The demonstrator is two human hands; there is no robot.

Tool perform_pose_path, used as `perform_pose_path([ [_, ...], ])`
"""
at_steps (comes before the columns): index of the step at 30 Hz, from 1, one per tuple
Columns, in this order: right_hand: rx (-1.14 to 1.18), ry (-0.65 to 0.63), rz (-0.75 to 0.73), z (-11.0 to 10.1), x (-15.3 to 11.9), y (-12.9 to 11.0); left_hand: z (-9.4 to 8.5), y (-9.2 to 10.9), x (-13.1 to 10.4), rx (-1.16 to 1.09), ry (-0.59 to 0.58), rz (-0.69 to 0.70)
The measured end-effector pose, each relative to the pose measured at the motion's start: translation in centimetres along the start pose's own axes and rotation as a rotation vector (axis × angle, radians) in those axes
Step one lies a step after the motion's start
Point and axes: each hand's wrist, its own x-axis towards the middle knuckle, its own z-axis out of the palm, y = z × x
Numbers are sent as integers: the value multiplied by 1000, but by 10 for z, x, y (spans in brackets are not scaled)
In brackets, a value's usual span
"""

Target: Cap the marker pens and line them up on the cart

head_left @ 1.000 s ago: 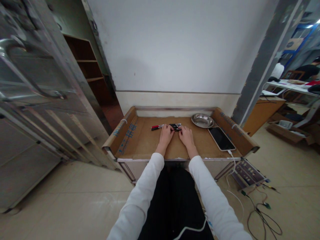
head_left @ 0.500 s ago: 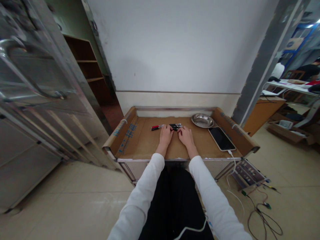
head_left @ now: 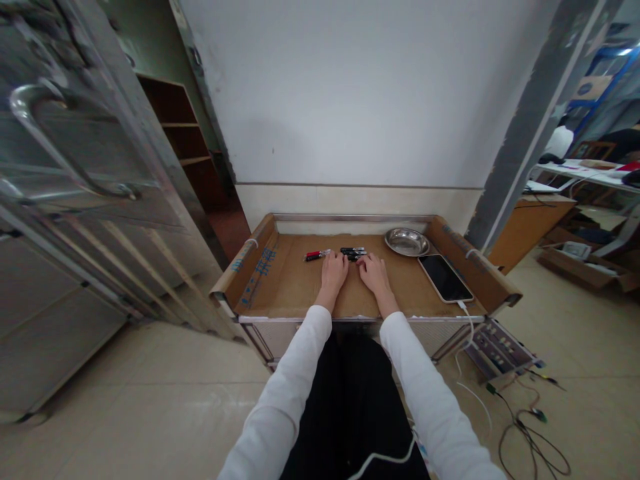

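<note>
My left hand [head_left: 333, 273] rests on the cardboard-lined tray top [head_left: 293, 287], its fingers bent down over the pens. Facing it, my right hand [head_left: 373, 273] has its fingers curled and pinched together. A black pen [head_left: 353, 258] shows in the narrow gap between the two hands, and both sets of fingertips appear closed on it. Behind it lie more black pens [head_left: 353, 250], side by side. To the left, a red pen [head_left: 315, 255] and a dark pen [head_left: 313, 259] stick out past my left hand. The fingertips are partly hidden.
A shiny steel dish [head_left: 407, 243] sits at the back right. In front of it lies a phone [head_left: 446, 279] with a white cable [head_left: 469, 323] plugged in. Raised cardboard sides [head_left: 473, 263] border the top. Wall behind, metal door [head_left: 100, 200] left, loose wires [head_left: 530, 433] on the floor.
The hands stay almost where they were, with only slight finger movement by the pens. The whole view has shifted slightly to the right.
</note>
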Motion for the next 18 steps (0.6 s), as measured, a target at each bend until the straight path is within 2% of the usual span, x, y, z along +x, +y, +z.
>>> perform_pose_path([
  [9, 11, 2, 4, 2, 1, 1, -4, -1, 0, -51, 32, -22],
  [11, 17, -3, 8, 2, 1, 1, -8, 0, -1, -24, 78, -90],
  [14, 17, -11, 17, 1, 1, 1, -11, 1, -5, 55, 159, -292],
  [16, 4, -9, 27, 0, 0, 0, -12, 2, -7, 98, 178, -418],
  [18, -15, 0, 45, 0, 0, 0, -12, 2, -9, 111, 166, -472],
])
